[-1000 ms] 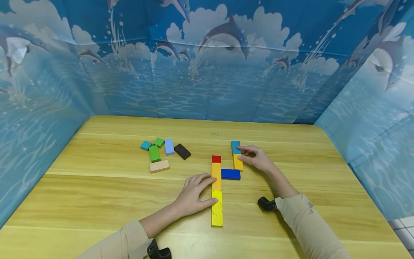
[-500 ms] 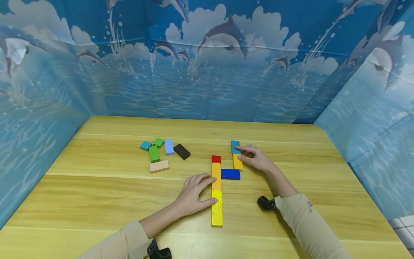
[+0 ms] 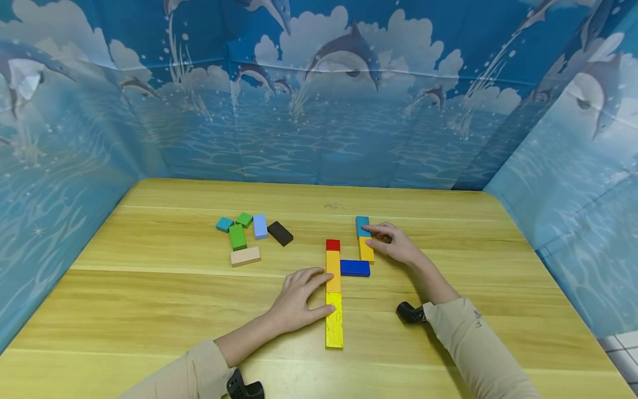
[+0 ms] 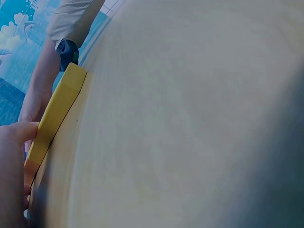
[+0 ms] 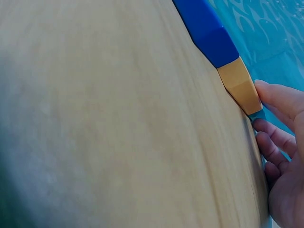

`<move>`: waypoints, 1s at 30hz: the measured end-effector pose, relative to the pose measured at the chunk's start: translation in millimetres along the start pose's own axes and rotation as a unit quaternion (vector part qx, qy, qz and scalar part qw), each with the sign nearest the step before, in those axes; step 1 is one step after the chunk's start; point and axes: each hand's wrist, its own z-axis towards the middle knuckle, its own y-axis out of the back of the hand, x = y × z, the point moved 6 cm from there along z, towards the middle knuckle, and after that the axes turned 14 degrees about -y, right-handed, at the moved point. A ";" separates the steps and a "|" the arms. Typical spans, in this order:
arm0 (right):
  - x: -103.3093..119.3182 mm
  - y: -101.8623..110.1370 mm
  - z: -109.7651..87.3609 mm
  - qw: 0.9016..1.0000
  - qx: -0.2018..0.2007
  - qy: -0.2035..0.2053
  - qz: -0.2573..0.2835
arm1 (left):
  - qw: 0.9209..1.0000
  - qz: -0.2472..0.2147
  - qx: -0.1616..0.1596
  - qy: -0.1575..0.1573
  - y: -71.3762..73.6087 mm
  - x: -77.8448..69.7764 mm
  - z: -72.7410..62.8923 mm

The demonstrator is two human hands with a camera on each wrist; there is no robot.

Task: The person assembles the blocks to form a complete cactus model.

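In the head view a column of blocks lies flat: a red block (image 3: 333,245), a light orange block (image 3: 333,266) and a long yellow block (image 3: 334,330). My left hand (image 3: 298,302) touches its left side, index fingertip at the orange block and thumb at the yellow one. A dark blue block (image 3: 355,269) juts right from the orange one. Beyond its right end stand an orange-yellow block (image 3: 366,250) and a teal block (image 3: 363,223), end to end. My right hand (image 3: 396,244) touches these from the right, thumb on the orange-yellow block, index finger on the teal one.
At the left back of the wooden table (image 3: 174,310) lie a small blue block (image 3: 225,224), two green ones including a longer green block (image 3: 238,237), a light blue block (image 3: 261,226), a black block (image 3: 281,233) and a beige block (image 3: 246,256). A dolphin-print curtain (image 3: 319,138) surrounds it.
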 end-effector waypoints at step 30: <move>1.7 1.1 -3.1 1.000 -0.014 0.021 -0.014 | 0.992 -0.104 -0.067 0.021 24.8 16.0 1.7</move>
